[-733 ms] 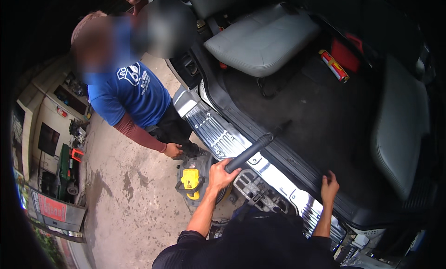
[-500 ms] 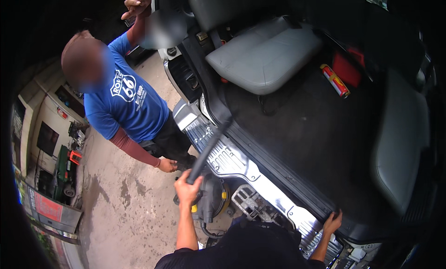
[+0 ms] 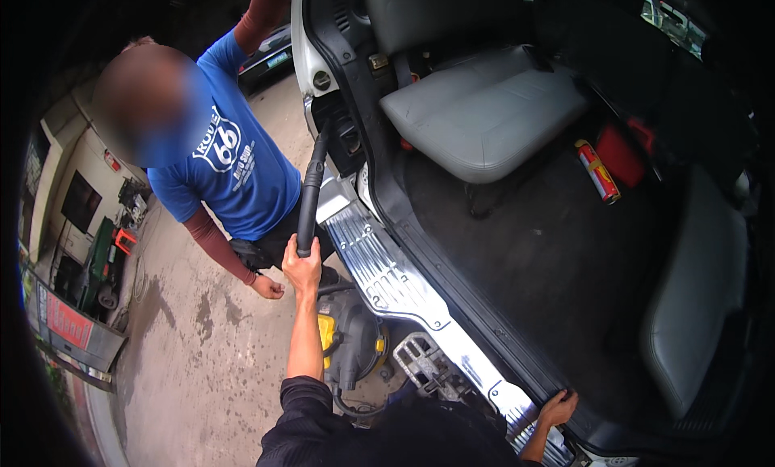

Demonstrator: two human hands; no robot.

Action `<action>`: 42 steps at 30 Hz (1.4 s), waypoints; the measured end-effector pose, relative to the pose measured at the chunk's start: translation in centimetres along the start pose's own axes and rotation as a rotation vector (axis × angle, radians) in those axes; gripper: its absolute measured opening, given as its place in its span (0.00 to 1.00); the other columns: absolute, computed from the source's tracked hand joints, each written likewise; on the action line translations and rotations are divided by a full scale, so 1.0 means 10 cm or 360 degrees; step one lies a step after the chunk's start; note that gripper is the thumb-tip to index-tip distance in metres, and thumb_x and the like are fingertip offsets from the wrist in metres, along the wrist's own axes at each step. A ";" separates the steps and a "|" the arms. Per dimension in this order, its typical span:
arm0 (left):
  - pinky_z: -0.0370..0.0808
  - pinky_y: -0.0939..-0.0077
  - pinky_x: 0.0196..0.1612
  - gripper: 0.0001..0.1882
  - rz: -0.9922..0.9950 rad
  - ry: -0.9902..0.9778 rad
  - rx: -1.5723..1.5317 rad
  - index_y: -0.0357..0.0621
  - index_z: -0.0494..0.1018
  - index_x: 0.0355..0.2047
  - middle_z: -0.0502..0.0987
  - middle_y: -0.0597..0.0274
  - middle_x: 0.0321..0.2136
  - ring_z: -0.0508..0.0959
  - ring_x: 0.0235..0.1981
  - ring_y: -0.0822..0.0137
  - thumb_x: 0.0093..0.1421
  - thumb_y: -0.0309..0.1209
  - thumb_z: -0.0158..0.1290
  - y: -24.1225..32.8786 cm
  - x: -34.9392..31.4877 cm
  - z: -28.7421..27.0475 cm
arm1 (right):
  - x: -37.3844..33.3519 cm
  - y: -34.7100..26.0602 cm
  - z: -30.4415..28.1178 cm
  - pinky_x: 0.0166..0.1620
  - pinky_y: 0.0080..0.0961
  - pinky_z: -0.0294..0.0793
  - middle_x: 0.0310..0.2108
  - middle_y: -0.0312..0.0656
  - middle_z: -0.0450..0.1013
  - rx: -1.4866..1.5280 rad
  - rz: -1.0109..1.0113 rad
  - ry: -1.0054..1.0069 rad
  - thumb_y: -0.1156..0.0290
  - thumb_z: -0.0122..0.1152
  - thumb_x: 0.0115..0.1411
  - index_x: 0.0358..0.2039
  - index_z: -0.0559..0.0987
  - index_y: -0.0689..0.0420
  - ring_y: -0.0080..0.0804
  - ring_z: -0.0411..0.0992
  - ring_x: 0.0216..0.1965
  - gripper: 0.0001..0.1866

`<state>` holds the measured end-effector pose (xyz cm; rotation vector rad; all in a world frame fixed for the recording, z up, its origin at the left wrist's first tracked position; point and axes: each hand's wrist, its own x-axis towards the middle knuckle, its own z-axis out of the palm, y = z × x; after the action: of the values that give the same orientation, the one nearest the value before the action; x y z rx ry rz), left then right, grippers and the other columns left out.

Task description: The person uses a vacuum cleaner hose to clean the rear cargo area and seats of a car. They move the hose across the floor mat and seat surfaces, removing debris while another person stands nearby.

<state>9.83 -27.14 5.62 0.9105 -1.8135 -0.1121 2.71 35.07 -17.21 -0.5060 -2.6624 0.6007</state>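
My left hand (image 3: 302, 263) is closed round the lower end of a black vacuum nozzle (image 3: 312, 194). The nozzle points away from me, its narrow tip at the dark recess (image 3: 345, 132) in the van's door frame. My right hand (image 3: 557, 407) rests at the near end of the black door sill (image 3: 476, 314), its fingers curled over the edge. Between my arms, on the ground, stands a grey and yellow vacuum cleaner (image 3: 355, 338). The shiny metal step plate (image 3: 387, 261) runs along the doorway beside the nozzle.
A co-worker in a blue shirt (image 3: 234, 168) stands close at the left, one arm raised to the van. Inside are a grey seat (image 3: 484, 120), another seat (image 3: 694, 305), a red and yellow canister (image 3: 596, 172) and dark floor matting (image 3: 549, 249). A metal bracket (image 3: 428, 362) is below the step.
My left hand has moved left and away from me, swinging the nozzle tip from over the step plate to the door-frame recess. My right hand stays at the sill. The view has shifted.
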 end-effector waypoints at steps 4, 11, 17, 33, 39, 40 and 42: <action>0.76 0.62 0.41 0.23 0.0115 0.0098 0.0025 0.34 0.75 0.42 0.79 0.44 0.36 0.80 0.37 0.47 0.50 0.38 0.63 0.09 0.26 0.10 | -0.01 -0.03 0.02 0.43 0.45 0.68 0.37 0.53 0.73 0.0075 0.0033 0.0082 0.65 0.50 0.60 0.37 0.74 0.65 0.54 0.71 0.40 0.15; 0.76 0.64 0.42 0.24 -0.0062 0.0156 -0.0144 0.29 0.75 0.42 0.79 0.41 0.36 0.81 0.37 0.47 0.50 0.36 0.64 0.26 0.32 0.05 | 0.00 -0.05 -0.03 0.44 0.43 0.69 0.39 0.53 0.74 0.0049 0.0128 -0.0019 0.66 0.51 0.60 0.39 0.75 0.63 0.54 0.71 0.42 0.13; 0.76 0.65 0.43 0.24 -0.0037 0.0207 -0.0273 0.27 0.74 0.42 0.80 0.43 0.36 0.81 0.37 0.48 0.49 0.34 0.65 0.37 0.26 -0.17 | 0.00 -0.05 0.02 0.42 0.45 0.69 0.37 0.52 0.73 0.0026 0.0050 0.0136 0.65 0.50 0.60 0.35 0.75 0.63 0.54 0.71 0.40 0.13; 0.75 0.68 0.32 0.23 -0.0116 0.0193 -0.0290 0.31 0.75 0.42 0.80 0.47 0.24 0.82 0.25 0.59 0.52 0.37 0.62 1.18 1.28 0.07 | 0.00 0.00 0.04 0.43 0.43 0.69 0.39 0.51 0.74 0.0004 0.0083 0.0055 0.63 0.50 0.61 0.39 0.75 0.60 0.53 0.72 0.41 0.14; 0.76 0.64 0.34 0.22 0.0083 0.0215 -0.0315 0.38 0.77 0.42 0.80 0.46 0.26 0.82 0.29 0.53 0.51 0.41 0.62 1.37 1.42 0.08 | -0.01 -0.02 0.03 0.43 0.42 0.69 0.39 0.51 0.74 0.0006 0.0111 0.0002 0.64 0.51 0.61 0.39 0.75 0.60 0.53 0.72 0.41 0.14; 0.76 0.64 0.34 0.22 0.0046 0.0181 -0.0201 0.40 0.78 0.42 0.80 0.46 0.26 0.83 0.29 0.53 0.51 0.41 0.63 1.39 1.39 0.07 | -0.01 -0.02 0.03 0.43 0.42 0.69 0.39 0.51 0.74 0.0017 0.0124 0.0005 0.64 0.51 0.61 0.39 0.75 0.61 0.53 0.72 0.41 0.14; 0.76 0.64 0.35 0.23 0.0021 0.0203 -0.0211 0.37 0.77 0.42 0.80 0.45 0.27 0.83 0.30 0.51 0.51 0.41 0.62 1.41 1.37 0.05 | -0.01 -0.01 0.04 0.42 0.44 0.69 0.38 0.52 0.74 0.0050 0.0098 0.0067 0.62 0.49 0.62 0.37 0.75 0.62 0.54 0.72 0.40 0.15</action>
<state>-0.22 -25.98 22.53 0.7945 -1.6733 -0.1603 2.62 34.82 -17.55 -0.5872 -2.6017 0.6412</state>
